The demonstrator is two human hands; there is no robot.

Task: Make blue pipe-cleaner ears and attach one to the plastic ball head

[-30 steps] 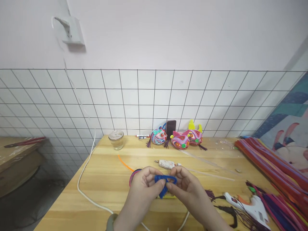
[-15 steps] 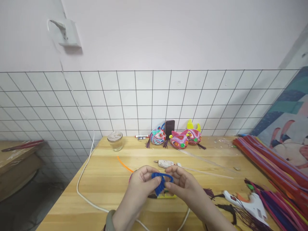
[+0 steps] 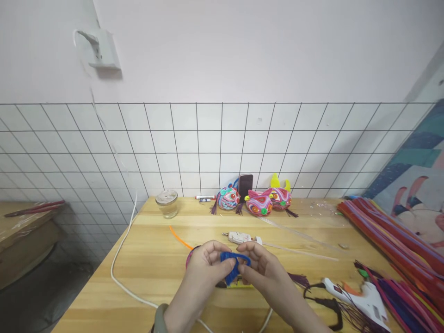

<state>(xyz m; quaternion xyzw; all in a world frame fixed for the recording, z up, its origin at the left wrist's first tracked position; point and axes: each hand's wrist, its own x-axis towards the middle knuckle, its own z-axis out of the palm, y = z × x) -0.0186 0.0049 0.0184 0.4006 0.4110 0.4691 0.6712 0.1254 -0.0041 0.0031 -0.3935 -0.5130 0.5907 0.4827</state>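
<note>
A blue pipe cleaner (image 3: 233,265), bent into a small loop with a tail hanging down, is pinched between both of my hands above the wooden table (image 3: 156,259). My left hand (image 3: 205,269) grips its left side with thumb and fingers. My right hand (image 3: 261,268) holds the loop's right side. Under my hands lies a yellow strip, partly hidden, and a pink ring (image 3: 189,255) peeks out behind my left hand.
A white glue gun (image 3: 360,296) with a black cord lies at the right, beside heaps of coloured pipe cleaners (image 3: 391,240). Three colourful craft heads (image 3: 258,202), a phone (image 3: 245,185), a glass jar (image 3: 167,202), a small white tool (image 3: 240,237), an orange pipe cleaner (image 3: 179,236) and a white cable (image 3: 121,259) lie on the table.
Both hands stay together on the blue pipe cleaner, working its loop slightly tighter. The camera view shifted a little; nothing else on the table moved.
</note>
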